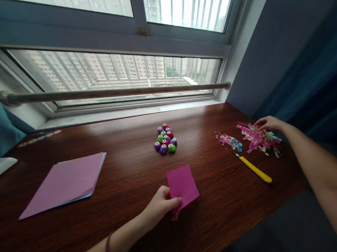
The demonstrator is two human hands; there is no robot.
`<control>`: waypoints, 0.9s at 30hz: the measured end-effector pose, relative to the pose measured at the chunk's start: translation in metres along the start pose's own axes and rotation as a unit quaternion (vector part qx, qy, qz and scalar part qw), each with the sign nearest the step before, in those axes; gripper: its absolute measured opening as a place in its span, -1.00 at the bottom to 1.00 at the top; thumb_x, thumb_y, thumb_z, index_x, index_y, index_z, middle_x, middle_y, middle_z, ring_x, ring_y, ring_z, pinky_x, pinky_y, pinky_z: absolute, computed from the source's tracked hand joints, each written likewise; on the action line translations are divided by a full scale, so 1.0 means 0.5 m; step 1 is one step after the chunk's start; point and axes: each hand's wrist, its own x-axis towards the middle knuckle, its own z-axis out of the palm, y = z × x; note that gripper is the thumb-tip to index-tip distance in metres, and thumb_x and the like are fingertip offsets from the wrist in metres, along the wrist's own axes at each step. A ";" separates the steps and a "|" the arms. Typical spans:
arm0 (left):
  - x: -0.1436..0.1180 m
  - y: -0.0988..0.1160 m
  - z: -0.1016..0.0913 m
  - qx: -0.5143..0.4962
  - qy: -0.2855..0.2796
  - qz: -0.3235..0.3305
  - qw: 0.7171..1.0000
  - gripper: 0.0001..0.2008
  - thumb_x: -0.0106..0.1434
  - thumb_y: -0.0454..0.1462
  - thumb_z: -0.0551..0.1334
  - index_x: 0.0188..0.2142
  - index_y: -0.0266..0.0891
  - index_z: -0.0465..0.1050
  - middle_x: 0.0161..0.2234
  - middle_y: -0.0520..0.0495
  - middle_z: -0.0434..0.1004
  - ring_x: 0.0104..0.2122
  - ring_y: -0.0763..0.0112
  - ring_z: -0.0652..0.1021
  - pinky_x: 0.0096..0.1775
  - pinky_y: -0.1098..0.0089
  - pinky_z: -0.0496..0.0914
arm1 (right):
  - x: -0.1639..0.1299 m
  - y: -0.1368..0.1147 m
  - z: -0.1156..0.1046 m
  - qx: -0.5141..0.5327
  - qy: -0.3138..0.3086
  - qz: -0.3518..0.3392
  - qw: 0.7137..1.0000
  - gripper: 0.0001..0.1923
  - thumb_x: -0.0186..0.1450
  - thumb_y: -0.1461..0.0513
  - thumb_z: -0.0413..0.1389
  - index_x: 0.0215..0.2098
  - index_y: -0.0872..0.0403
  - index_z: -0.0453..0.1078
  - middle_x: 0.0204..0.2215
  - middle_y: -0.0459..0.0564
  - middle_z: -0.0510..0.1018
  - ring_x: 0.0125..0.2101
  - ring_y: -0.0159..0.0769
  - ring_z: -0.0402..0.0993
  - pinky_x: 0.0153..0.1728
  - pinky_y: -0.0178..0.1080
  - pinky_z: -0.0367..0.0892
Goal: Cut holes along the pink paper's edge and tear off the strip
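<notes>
Left hand (162,204) nearest, fingers pinched on lower-left corner of magenta paper (182,185); sheet extends up-right from fingers, flat on desk (126,181). Farther right: right hand (267,123), fingertips down, loosely together on paper scraps (257,137).

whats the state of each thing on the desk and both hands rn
magenta paper piece: pinched at its lower left corner by the left hand, rest lying on the desk
paper scrap pile: loose heap, right hand touching its top
confetti bits: scattered flat
yellow craft knife: lying flat, untouched
small paper punches: clustered, untouched
paper sheet stack: flat, pink sheet on top
</notes>
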 end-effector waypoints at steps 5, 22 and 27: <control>-0.003 0.008 0.005 0.006 0.000 -0.002 1.000 -0.68 0.06 -0.17 0.27 -0.67 -0.35 0.31 -0.76 0.00 0.34 -0.76 0.56 0.32 -0.69 0.56 0.20 | 0.010 -0.059 0.041 0.001 -0.013 -0.019 1.000 -0.82 -0.17 0.52 0.23 -0.57 0.23 0.50 -0.44 0.08 0.55 -0.50 -0.42 0.40 -0.45 -0.37 0.20; -0.006 0.017 0.016 0.018 0.068 0.014 0.997 -0.59 0.06 -0.03 0.25 -0.64 -0.33 0.28 -0.72 0.03 0.30 -0.75 0.56 0.30 -0.68 0.53 0.19 | -0.327 -0.361 0.503 0.443 -0.293 0.013 0.847 -0.58 0.00 0.22 0.29 -0.18 0.12 0.35 -0.36 -0.04 0.52 -0.35 -0.31 0.44 -0.34 -0.29 0.33; -0.024 0.020 0.020 0.229 0.091 0.184 0.952 -0.64 0.20 -0.17 0.18 -0.64 -0.31 0.21 -0.66 0.02 0.29 -0.63 0.57 0.30 -0.55 0.53 0.17 | -0.324 -0.327 0.520 0.379 -0.228 -0.014 0.897 -0.55 0.06 0.23 0.21 -0.06 0.14 0.33 -0.38 -0.05 0.49 -0.36 -0.30 0.42 -0.31 -0.27 0.33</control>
